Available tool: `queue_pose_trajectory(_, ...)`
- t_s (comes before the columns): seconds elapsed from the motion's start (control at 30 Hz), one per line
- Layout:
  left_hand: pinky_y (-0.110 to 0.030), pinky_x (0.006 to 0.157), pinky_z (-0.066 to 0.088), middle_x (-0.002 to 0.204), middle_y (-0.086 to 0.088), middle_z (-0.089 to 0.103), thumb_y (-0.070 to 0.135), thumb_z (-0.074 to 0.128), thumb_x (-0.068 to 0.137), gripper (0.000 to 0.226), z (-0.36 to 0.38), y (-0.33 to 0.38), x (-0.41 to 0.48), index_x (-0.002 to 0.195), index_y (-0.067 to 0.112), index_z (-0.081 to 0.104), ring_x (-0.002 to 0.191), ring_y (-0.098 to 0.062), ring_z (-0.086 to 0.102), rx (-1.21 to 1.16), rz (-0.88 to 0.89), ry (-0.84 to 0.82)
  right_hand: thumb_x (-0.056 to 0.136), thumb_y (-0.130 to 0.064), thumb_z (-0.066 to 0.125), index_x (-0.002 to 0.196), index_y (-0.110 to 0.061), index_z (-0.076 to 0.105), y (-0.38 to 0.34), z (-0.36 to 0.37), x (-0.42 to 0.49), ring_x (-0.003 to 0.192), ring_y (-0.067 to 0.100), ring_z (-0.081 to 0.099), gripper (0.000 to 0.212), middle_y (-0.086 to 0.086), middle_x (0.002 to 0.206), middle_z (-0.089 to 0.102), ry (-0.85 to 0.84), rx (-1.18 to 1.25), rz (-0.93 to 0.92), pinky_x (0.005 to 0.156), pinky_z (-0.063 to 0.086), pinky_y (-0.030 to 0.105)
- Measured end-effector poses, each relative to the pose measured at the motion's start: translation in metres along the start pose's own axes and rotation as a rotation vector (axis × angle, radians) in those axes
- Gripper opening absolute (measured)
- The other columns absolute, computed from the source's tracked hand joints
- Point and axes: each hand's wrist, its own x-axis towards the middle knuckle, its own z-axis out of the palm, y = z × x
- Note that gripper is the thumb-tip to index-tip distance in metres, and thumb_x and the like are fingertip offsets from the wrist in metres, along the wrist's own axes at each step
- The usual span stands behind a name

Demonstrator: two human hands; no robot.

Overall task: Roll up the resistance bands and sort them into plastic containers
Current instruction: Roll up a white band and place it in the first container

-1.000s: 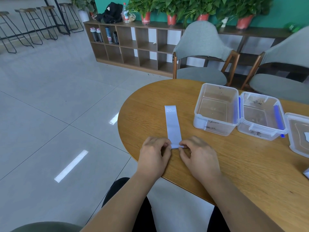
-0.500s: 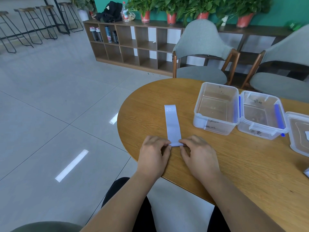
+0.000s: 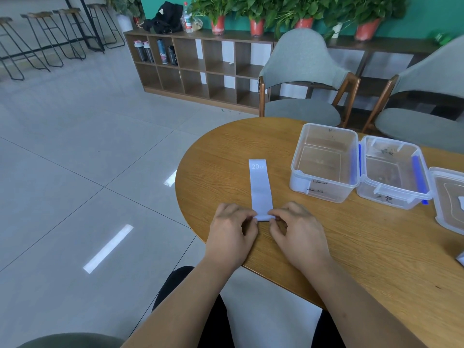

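A pale lilac resistance band [image 3: 259, 187] marked "20 LB" lies flat on the wooden table [image 3: 351, 247], running away from me. Its near end is curled into a small roll. My left hand [image 3: 232, 232] pinches the left side of that roll and my right hand [image 3: 297, 232] pinches the right side. Two clear plastic containers stand open to the right of the band: the nearer-left one [image 3: 325, 163] and one with blue clips [image 3: 391, 173]. Both look empty.
A clear lid [image 3: 449, 199] lies at the right edge, with a pale scrap on it. Another pale item [image 3: 460, 258] peeks in at the far right. Two grey chairs [image 3: 303, 79] stand behind the table. The table's rounded edge is just left of my hands.
The near end of the band has been turned over into a small roll between my fingertips. Both hands have stayed in place at that end.
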Motion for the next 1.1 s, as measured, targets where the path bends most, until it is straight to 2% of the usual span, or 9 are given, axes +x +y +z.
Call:
queue_pose_trajectory(0.13, -0.023, 0.087, 0.047, 0.096, 0.013, 0.069, 0.021, 0.074, 0.094, 0.019, 0.0003, -0.0001, -0.0001, 0.112, 0.021, 0.079, 0.101, -0.012, 0.053, 0.005, -0.002, -0.021, 0.094, -0.026, 0.071, 0.12, -0.027, 0.072, -0.0023, -0.0024, 0.0008, 0.08, 0.006, 0.057, 0.027, -0.015, 0.091, 0.061, 0.011, 0.039, 0.008, 0.068, 0.052, 0.028)
queue_pose_trajectory(0.27, -0.026, 0.085, 0.05, 0.097, 0.017, 0.068, 0.018, 0.074, 0.095, 0.021, -0.0002, 0.0006, -0.0007, 0.114, 0.025, 0.075, 0.101, -0.01, 0.055, -0.031, -0.033, -0.011, 0.096, -0.025, 0.071, 0.108, -0.027, 0.072, -0.0026, -0.0032, 0.001, 0.082, 0.006, 0.06, 0.012, -0.015, 0.093, 0.064, 0.019, 0.054, -0.009, 0.068, 0.053, 0.028)
queue_pose_trajectory(0.43, -0.029, 0.084, 0.053, 0.097, 0.017, 0.069, 0.018, 0.075, 0.094, 0.013, -0.0001, 0.0024, -0.001, 0.105, 0.024, 0.073, 0.101, -0.01, 0.056, -0.038, -0.039, 0.005, 0.095, -0.029, 0.071, 0.11, -0.026, 0.075, -0.0015, -0.001, 0.001, 0.09, 0.011, 0.062, 0.016, -0.011, 0.098, 0.065, 0.02, -0.024, -0.031, 0.068, 0.054, 0.03)
queue_pose_trajectory(0.63, -0.029, 0.086, 0.052, 0.1, 0.016, 0.07, 0.018, 0.075, 0.094, 0.014, 0.0013, 0.0003, 0.0008, 0.106, 0.024, 0.074, 0.103, -0.012, 0.055, -0.023, -0.023, 0.001, 0.094, -0.025, 0.074, 0.115, -0.025, 0.076, -0.0016, -0.0007, 0.0015, 0.092, 0.013, 0.063, 0.022, -0.009, 0.101, 0.066, 0.006, -0.08, -0.021, 0.07, 0.052, 0.027)
queue_pose_trajectory(0.87, -0.028, 0.082, 0.054, 0.095, 0.019, 0.071, 0.021, 0.078, 0.093, 0.015, -0.0006, 0.0012, 0.0008, 0.107, 0.025, 0.076, 0.102, -0.008, 0.059, -0.062, -0.062, 0.008, 0.097, -0.029, 0.068, 0.116, -0.026, 0.076, -0.0003, -0.0011, 0.0021, 0.089, 0.011, 0.061, 0.02, -0.011, 0.098, 0.064, 0.0, -0.052, -0.024, 0.071, 0.049, 0.025)
queue_pose_trajectory(1.1, -0.029, 0.08, 0.053, 0.091, 0.021, 0.069, 0.021, 0.077, 0.092, 0.01, -0.0015, 0.0028, 0.0006, 0.098, 0.027, 0.073, 0.098, -0.008, 0.058, -0.074, -0.061, 0.001, 0.096, -0.029, 0.066, 0.117, -0.03, 0.071, -0.0006, -0.0023, 0.0022, 0.088, 0.008, 0.06, 0.021, -0.015, 0.095, 0.062, -0.005, 0.042, 0.015, 0.071, 0.055, 0.032)
